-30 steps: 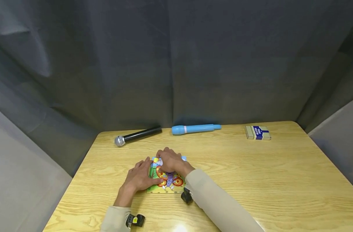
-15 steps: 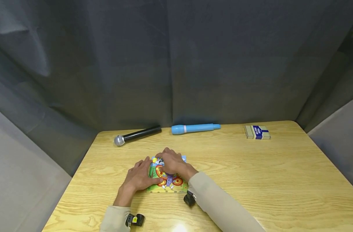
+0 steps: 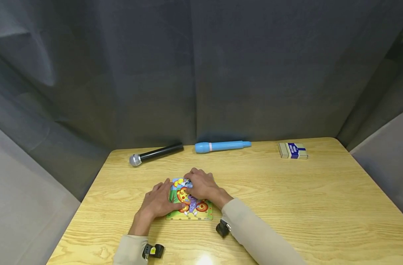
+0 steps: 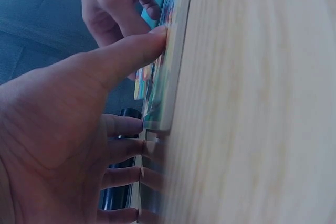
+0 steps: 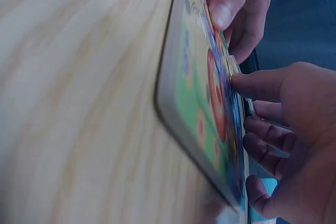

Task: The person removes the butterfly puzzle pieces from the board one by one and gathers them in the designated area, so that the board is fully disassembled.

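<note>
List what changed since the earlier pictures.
The right hand has shifted slightly rightward over the flat, brightly coloured butterfly puzzle board, with more yellow print showing at the board's top left. No hold was visibly taken or released. The left hand stays at the board's left edge, thumb on top. The black, silver-headed microphone, light-blue microphone-shaped tube and blue-banded pack of thin sticks stayed put.

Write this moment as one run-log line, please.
left grip: thumb on puzzle, fingers by its left edge | right grip: pinches piece over puzzle | behind, on table: black mic, blue tube, pack
</note>
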The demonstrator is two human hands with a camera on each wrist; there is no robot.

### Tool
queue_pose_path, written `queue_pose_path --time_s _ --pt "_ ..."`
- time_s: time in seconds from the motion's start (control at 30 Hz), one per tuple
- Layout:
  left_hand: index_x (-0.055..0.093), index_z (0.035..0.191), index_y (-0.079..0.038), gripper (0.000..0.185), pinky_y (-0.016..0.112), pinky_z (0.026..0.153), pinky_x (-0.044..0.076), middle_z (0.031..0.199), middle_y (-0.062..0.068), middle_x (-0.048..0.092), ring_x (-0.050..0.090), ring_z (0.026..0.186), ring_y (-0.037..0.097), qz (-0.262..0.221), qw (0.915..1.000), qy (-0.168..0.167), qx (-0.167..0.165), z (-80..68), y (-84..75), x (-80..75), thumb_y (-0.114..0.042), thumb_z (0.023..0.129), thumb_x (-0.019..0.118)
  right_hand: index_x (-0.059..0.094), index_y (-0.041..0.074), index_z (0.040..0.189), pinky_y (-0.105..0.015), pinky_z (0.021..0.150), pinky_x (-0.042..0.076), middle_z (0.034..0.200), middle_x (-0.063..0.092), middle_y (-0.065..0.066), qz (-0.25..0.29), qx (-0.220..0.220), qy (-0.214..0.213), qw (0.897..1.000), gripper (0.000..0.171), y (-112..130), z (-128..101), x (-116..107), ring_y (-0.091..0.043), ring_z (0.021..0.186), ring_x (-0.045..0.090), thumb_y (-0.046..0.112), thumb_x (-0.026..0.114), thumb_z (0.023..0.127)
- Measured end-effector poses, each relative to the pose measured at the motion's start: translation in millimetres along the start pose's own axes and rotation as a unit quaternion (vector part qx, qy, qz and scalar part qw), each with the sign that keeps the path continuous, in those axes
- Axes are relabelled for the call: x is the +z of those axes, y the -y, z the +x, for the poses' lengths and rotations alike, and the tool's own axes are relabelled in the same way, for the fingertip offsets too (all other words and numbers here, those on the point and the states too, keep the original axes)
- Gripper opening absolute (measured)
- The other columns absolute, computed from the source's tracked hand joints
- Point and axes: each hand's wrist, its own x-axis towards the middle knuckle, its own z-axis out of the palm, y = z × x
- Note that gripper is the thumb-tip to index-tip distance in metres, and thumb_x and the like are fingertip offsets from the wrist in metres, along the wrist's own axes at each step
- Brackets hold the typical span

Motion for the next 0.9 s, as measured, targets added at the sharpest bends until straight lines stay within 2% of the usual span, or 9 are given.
queue_pose_path --time_s 0.37,0.53,0.9 --pt "0.033 0.152 -0.013 0.103 0.063 0.109 0.028 0.16 0.008 0.028 0.028 0.145 0.034 0.0 1.0 0.002 -0.002 -0.6 -0.1 0.0 -0.068 0.073 0.069 0.065 0.021 0.125 -0.041 0.079 0.041 0.113 0.055 0.003 0.033 0.013 -0.014 0.999 0.042 -25.0 -16.7 -10.3 -0.016 0.104 0.054 0.037 0.071 0.086" --pt "0.034 0.151 -0.012 0.102 0.062 0.109 0.029 0.16 0.008 0.027 0.028 0.145 0.033 0.002 1.0 0.003 -0.003 -1.7 0.7 -0.6 -0.066 0.073 0.07 0.065 0.019 0.124 -0.039 0.081 0.042 0.113 0.055 0.003 0.037 0.009 -0.02 0.999 0.043 -34.2 -25.4 -14.3 -0.016 0.105 0.054 0.037 0.072 0.085" --pt "0.032 0.152 -0.012 0.103 0.062 0.109 0.029 0.16 0.009 0.027 0.028 0.145 0.034 0.002 1.0 0.003 0.001 -1.7 -1.0 -1.6 -0.066 0.073 0.07 0.066 0.019 0.121 -0.036 0.077 0.041 0.114 0.058 0.004 0.031 0.009 -0.043 0.999 0.04 -52.1 -42.0 -25.9 -0.015 0.106 0.056 0.03 0.073 0.083"
